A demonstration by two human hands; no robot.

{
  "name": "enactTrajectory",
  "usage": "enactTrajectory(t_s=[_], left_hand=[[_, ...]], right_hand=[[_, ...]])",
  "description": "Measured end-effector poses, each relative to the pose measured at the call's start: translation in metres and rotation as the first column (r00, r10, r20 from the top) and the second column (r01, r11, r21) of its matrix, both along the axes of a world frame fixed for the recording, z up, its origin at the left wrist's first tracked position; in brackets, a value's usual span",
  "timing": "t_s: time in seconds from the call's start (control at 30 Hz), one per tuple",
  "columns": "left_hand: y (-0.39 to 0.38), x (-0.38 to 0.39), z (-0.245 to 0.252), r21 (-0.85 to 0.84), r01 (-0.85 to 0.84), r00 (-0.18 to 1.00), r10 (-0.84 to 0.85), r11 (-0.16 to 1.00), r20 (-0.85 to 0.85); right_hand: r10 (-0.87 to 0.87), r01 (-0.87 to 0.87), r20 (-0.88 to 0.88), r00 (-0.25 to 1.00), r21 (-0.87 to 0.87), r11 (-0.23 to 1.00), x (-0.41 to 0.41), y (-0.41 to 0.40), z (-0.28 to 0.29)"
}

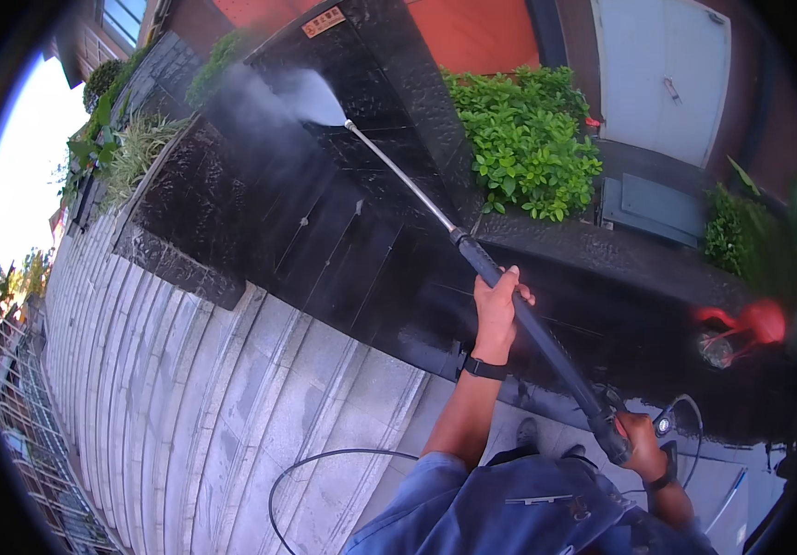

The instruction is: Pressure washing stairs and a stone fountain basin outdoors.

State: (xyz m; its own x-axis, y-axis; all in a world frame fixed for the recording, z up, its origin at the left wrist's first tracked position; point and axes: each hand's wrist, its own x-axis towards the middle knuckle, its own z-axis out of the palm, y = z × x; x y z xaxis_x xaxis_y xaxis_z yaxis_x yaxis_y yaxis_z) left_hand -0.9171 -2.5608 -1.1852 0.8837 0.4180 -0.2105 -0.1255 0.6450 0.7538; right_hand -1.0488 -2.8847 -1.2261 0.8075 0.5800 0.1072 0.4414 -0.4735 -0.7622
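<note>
My left hand point(499, 305) is wrapped around the black forward tube of a pressure washer lance point(544, 336), a dark band on its wrist. Lower right, my right hand point(640, 444) grips the rear handle near a red part. The lance's thin metal pipe point(405, 180) points up and left, and a fan of water spray point(322, 100) leaves its nozzle against a dark stone wall point(371, 90). Mist hangs over the wet black stone left of the nozzle.
Light stone steps point(232, 388) descend on the left, with a black hose point(315, 458) looped over them. A leafy green shrub point(530, 139) grows in a planter beside grey metal doors point(662, 76). A blurred red object point(759, 322) lies at right. Metal railings point(31, 430) stand far left.
</note>
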Motion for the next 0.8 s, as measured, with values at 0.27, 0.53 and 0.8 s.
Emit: enactTrajectory(t_s=[0.27,0.53,0.8], left_hand=[[-0.058,-0.024,-0.137,-0.272,0.083,0.902,-0.189,0.959,-0.388],[-0.054,-0.014,0.068,0.216,-0.057,0.998,0.047,0.975,0.051],[-0.025,-0.024,-0.104,-0.068,0.078,0.908,-0.099,0.995,-0.408]], right_hand=[[-0.062,0.065,-0.346,0.936,-0.002,0.998,-0.041,-0.041,0.03],[0.076,-0.065,-0.031,0.997,0.263,0.963,-0.001,-0.041,0.015],[-0.022,0.067,-0.269,0.963,0.159,0.985,-0.052,-0.012,0.02]])
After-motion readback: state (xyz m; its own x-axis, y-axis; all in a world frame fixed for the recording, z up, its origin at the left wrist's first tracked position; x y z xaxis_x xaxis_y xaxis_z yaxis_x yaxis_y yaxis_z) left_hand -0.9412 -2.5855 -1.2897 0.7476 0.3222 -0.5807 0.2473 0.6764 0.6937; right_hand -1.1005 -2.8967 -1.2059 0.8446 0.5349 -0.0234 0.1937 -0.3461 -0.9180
